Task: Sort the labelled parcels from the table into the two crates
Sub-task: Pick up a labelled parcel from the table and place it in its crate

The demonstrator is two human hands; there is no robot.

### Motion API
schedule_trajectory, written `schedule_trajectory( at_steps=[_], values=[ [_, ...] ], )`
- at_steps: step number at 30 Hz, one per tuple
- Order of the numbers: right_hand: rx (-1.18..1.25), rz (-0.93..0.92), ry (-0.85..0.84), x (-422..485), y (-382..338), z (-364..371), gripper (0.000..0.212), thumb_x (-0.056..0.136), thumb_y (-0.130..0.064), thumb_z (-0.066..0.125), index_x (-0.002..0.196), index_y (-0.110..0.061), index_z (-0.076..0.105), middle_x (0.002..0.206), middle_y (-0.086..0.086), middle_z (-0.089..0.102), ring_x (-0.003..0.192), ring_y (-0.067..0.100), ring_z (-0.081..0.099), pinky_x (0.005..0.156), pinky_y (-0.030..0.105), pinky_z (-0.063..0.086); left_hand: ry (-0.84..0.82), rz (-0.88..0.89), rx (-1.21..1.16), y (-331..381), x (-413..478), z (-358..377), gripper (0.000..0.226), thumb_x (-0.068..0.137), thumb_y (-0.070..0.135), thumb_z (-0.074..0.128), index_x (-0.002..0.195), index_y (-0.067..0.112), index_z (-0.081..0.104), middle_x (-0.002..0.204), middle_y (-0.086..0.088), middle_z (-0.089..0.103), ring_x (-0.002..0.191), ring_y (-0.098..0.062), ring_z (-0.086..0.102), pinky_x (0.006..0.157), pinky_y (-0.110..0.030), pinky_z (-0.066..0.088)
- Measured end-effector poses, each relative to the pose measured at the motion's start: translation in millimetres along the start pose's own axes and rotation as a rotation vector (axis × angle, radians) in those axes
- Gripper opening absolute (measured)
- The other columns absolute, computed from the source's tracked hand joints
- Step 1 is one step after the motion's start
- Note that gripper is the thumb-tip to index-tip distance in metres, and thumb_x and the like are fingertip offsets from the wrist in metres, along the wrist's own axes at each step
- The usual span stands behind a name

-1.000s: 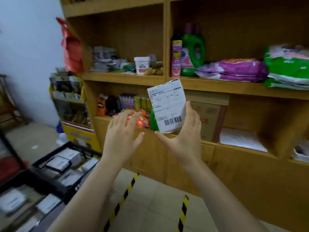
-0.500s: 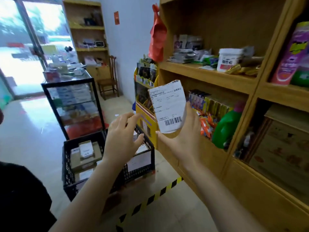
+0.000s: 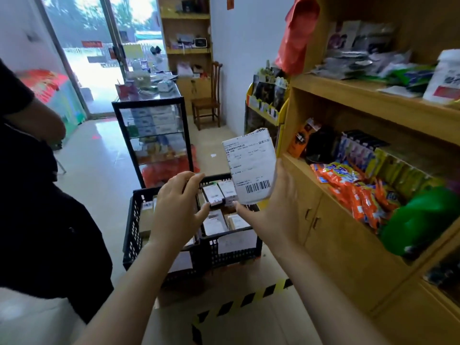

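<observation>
Head view, shop interior. The right hand [image 3: 276, 210] holds a white labelled parcel [image 3: 250, 168] upright at chest height, printed label and barcode facing the camera; the thumb reaches out under the parcel's lower edge and the fingers are hidden behind it. The left hand [image 3: 176, 207] is released, fingers loosely bent and spread, grasping nothing, raised just beside the parcel without touching it. Below both hands, on the floor, stand two black perforated crates side by side: the left crate [image 3: 130, 232] and the right crate [image 3: 214, 255], each already containing small boxed parcels [image 3: 215, 192] with white labels. The held parcel appears above the far right corner of the right crate. Wooden shelving [image 3: 348, 95] at right carries orange packets [image 3: 348, 185] and a green bottle [image 3: 423, 220]. Behind the crates stands a glass display cabinet [image 3: 151, 135], with a wooden chair [image 3: 207, 103] beyond it. Yellow-and-black tape [image 3: 249, 298] crosses the floor in front of the crates. A second person in dark clothing [image 3: 37, 220] stands at left.
</observation>
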State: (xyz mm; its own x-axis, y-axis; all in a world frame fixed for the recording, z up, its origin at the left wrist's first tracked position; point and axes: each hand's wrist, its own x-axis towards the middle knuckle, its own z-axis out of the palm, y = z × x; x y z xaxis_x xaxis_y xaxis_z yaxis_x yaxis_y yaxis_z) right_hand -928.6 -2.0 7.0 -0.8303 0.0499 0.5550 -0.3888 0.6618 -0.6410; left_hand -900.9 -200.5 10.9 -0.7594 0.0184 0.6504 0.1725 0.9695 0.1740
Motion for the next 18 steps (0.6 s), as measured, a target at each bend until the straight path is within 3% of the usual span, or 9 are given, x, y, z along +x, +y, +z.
schedule_trajectory(
  at_steps=[5,18],
  values=[
    [-0.003,0.006,-0.029,54.9,4.5,60.6,0.122,0.061,-0.054,0.085,0.154,-0.023,0.012,0.148,-0.003,0.030,0.136,0.018,0.029,0.107,0.047,0.041,0.000,-0.018,-0.010,-53.6,48.1,34.2,0.063,0.073,0.027,0.081,0.129,0.012,0.055,0.122,-0.008,0.056,0.110,-0.028,0.054,0.093,-0.049,0.050],
    [0.017,0.012,-0.064,148.4,20.7,189.9,0.122,0.059,-0.053,0.085,0.154,-0.022,0.015,0.145,-0.002,0.035,0.136,0.020,0.033,0.108,0.048,0.040,-0.073,-0.094,0.024,-170.4,121.2,107.3,0.062,0.070,0.023,0.083,0.126,0.011,0.058,0.119,-0.011,0.058,0.109,-0.031,0.055,0.092,-0.048,0.046]
  ],
)
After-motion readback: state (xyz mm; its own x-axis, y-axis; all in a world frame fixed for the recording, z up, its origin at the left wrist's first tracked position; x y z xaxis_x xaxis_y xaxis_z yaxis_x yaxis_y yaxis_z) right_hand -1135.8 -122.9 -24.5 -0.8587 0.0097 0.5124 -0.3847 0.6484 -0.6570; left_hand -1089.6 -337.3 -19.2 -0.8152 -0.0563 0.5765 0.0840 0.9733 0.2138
